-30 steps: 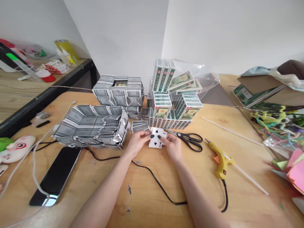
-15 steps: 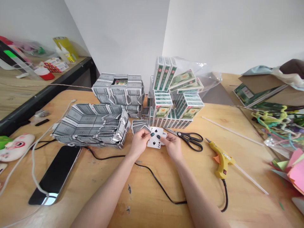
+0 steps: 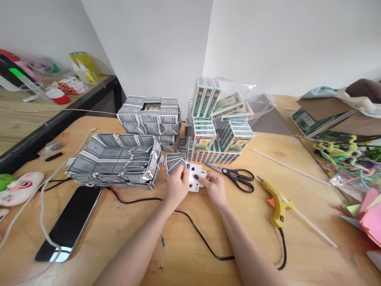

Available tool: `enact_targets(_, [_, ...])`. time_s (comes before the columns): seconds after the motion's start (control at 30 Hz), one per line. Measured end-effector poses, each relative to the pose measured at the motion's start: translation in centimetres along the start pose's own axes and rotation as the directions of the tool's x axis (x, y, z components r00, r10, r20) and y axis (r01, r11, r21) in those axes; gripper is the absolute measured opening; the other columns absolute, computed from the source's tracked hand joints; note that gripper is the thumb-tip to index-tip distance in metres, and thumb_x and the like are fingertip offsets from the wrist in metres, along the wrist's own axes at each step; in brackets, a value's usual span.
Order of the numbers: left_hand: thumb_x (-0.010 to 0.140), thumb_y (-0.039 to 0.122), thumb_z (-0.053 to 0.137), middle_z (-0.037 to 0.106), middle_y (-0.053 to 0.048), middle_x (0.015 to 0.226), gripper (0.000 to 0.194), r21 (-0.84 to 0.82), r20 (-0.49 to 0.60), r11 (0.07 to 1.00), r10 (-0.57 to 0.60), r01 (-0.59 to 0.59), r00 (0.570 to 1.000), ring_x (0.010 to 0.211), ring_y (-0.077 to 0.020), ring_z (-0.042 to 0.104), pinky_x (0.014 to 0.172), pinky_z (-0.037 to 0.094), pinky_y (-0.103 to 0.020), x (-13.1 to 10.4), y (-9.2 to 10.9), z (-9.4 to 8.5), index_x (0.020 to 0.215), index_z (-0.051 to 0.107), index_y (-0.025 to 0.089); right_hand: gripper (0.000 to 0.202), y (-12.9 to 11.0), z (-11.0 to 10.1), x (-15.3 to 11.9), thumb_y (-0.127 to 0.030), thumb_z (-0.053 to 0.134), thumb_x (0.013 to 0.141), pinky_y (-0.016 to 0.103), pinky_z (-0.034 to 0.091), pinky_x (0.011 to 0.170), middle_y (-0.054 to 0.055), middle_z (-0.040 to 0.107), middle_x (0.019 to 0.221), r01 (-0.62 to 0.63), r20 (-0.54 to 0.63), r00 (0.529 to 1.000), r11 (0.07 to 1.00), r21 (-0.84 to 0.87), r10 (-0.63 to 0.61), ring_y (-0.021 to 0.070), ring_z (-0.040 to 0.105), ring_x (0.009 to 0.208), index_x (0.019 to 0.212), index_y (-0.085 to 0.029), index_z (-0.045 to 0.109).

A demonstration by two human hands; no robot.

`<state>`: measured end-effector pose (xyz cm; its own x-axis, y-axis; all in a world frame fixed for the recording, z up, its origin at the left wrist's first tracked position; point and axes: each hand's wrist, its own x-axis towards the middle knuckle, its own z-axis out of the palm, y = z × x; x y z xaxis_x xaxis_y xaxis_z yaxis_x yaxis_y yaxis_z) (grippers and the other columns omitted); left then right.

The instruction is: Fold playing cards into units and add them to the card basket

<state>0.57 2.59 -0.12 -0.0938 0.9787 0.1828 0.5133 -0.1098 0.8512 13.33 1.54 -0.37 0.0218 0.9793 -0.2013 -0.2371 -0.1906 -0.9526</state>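
Two overlapping playing cards [image 3: 194, 183], a two of spades in front and an ace peeking out on its right, are held face toward me above the table. My left hand [image 3: 177, 184] is closed at their left edge, thumb up along it. My right hand [image 3: 214, 187] pinches them from the right, its thumb lying across the two; its other fingers are partly hidden behind. Just beyond my left hand lies a loose pile of face-down cards [image 3: 174, 161]. Black-handled scissors [image 3: 238, 174] rest near my right hand.
Left are an open box made of folded cards [image 3: 98, 159] and a taller folded-card structure [image 3: 149, 119]. Boxed card decks [image 3: 205, 139] are stacked at the back. A yellow glue gun [image 3: 278, 202] lies right, a phone [image 3: 71, 222] left, and a black cable [image 3: 202, 234] crosses the front.
My left hand has turned, its thumb moving from the card's face up to its left edge. The cards sit slightly lower in view, with more of the ace showing.
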Motion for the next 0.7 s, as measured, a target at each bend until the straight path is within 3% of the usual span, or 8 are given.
enact_targets(0.33, [0.080, 0.032, 0.039, 0.030, 0.004, 0.040, 0.038, 0.060, 0.013, 0.998, -0.008, 0.007, 1.000, 0.043, -0.0091, 0.027, 0.049, 0.016, -0.026, 0.35, -0.47, 0.15, 0.046, 0.031, 0.018, 0.027, 0.30, -0.03, 0.17, -0.039, 0.072, 0.055, 0.025, 0.042, 0.046, -0.002, 0.058, 0.051, 0.015, -0.028, 0.999, 0.999, -0.028, -0.016, 0.0111, 0.050, 0.045, 0.056, -0.017, 0.058])
enact_targets(0.6, [0.082, 0.042, 0.036, 0.033, 0.002, 0.039, 0.045, 0.046, 0.024, 0.999, -0.005, 0.004, 1.000, 0.042, -0.0088, 0.028, 0.048, 0.016, -0.026, 0.22, -0.82, 0.22, 0.044, 0.033, 0.017, 0.024, 0.41, -0.03, 0.06, -0.037, 0.070, 0.059, 0.025, 0.041, 0.049, -0.002, 0.059, 0.052, 0.046, -0.059, 0.997, 0.999, -0.014, -0.046, 0.0115, 0.050, 0.046, 0.059, -0.017, 0.057])
enact_targets(0.7, [0.082, 0.042, 0.035, 0.032, 0.002, 0.038, 0.047, 0.114, 0.014, 0.993, 0.018, -0.019, 1.000, 0.042, -0.0087, 0.027, 0.048, 0.016, -0.027, 0.28, -0.73, 0.22, 0.042, 0.031, 0.017, 0.026, 0.48, 0.03, 0.07, -0.039, 0.070, 0.059, 0.024, 0.039, 0.046, -0.002, 0.057, 0.050, 0.043, -0.055, 0.997, 0.998, -0.035, -0.045, 0.0106, 0.048, 0.044, 0.058, -0.017, 0.056])
